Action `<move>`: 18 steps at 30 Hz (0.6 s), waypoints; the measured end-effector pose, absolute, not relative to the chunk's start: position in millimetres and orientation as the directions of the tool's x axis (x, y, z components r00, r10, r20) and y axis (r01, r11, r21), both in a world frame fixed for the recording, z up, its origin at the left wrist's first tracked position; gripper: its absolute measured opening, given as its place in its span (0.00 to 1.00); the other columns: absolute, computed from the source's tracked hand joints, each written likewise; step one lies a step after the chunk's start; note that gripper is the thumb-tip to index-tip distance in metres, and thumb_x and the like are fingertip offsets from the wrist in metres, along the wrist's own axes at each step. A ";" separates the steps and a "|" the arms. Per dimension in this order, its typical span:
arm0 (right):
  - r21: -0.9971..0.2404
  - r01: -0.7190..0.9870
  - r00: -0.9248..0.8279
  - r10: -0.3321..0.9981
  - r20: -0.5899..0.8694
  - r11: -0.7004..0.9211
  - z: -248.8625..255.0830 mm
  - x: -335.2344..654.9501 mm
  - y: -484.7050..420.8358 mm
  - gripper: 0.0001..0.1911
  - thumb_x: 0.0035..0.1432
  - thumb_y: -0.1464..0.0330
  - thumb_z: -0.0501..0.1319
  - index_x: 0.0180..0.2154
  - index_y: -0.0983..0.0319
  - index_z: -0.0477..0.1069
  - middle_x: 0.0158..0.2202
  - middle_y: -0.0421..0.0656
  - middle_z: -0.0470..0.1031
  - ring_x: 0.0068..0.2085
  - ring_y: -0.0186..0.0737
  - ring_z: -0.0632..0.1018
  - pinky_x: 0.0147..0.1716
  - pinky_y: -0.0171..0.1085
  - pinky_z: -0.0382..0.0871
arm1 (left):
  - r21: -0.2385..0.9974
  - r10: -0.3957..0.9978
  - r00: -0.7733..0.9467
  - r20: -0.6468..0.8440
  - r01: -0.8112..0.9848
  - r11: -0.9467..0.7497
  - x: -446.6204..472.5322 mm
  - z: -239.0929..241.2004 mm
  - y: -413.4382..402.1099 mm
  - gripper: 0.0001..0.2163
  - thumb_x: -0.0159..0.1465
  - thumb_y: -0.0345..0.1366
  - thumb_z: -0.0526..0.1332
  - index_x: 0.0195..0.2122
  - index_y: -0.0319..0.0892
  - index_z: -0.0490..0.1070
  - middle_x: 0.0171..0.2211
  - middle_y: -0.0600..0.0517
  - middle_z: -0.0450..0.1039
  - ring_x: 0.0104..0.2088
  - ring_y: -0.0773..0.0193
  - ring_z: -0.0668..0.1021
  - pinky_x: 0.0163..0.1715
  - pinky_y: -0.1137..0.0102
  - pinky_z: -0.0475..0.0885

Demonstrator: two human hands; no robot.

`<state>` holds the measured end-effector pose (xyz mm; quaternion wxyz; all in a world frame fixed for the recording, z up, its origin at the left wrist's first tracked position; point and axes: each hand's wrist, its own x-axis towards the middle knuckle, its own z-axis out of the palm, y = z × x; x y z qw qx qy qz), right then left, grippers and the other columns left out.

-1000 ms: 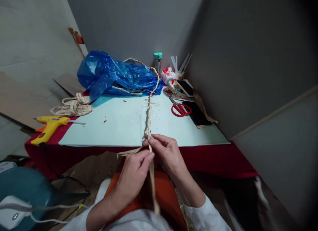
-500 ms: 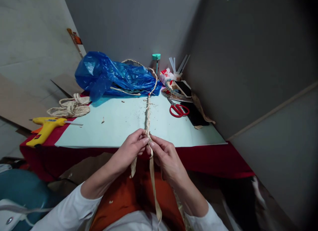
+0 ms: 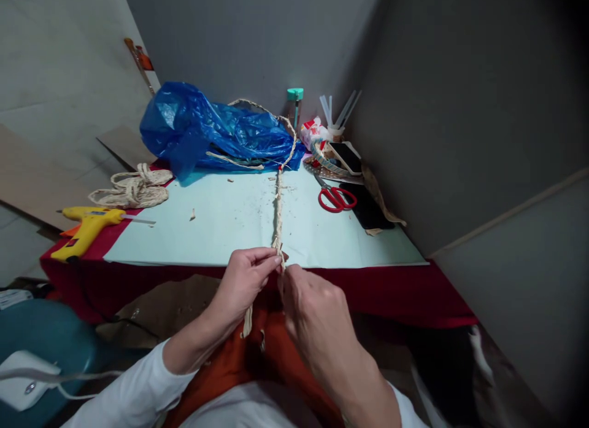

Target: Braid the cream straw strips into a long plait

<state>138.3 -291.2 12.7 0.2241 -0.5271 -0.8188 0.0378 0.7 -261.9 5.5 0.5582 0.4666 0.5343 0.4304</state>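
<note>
A pale braid of dried plant fibre [image 3: 278,207] runs from the blue bag down the middle of the table to its front edge. My left hand [image 3: 246,274] pinches the braid's near end between thumb and fingers, and a loose strand [image 3: 247,322] hangs below it. Close beside it, my right hand [image 3: 315,311] is closed with its back toward me, gripping a strand just under the braid's end; its fingertips are mostly hidden. Around the braid, small fibre scraps lie on the pale green table sheet [image 3: 221,231].
At the back lies a blue plastic bag [image 3: 202,130]. Red-handled scissors [image 3: 337,199] and a black phone [image 3: 368,207] are to the right. On the left are a yellow glue gun [image 3: 89,228] and woven fibre slippers [image 3: 131,187]. A teal stool [image 3: 50,330] stands lower left.
My right hand has turned over and closed, moving slightly down and right. The long strand that hung between the hands no longer shows. My left hand keeps its pinch on the braid.
</note>
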 end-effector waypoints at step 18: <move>-0.727 0.562 -0.159 0.914 0.373 0.394 30.5 140.7 -273.5 0.09 0.65 0.68 0.52 0.40 0.64 0.69 0.38 0.46 0.74 0.39 0.38 0.73 0.40 0.35 0.63 | 0.928 0.953 0.267 -0.147 -0.297 0.226 -20.0 13.3 -264.0 0.07 0.61 0.33 0.61 0.38 0.34 0.71 0.26 0.53 0.68 0.16 0.82 0.52 0.17 0.77 0.43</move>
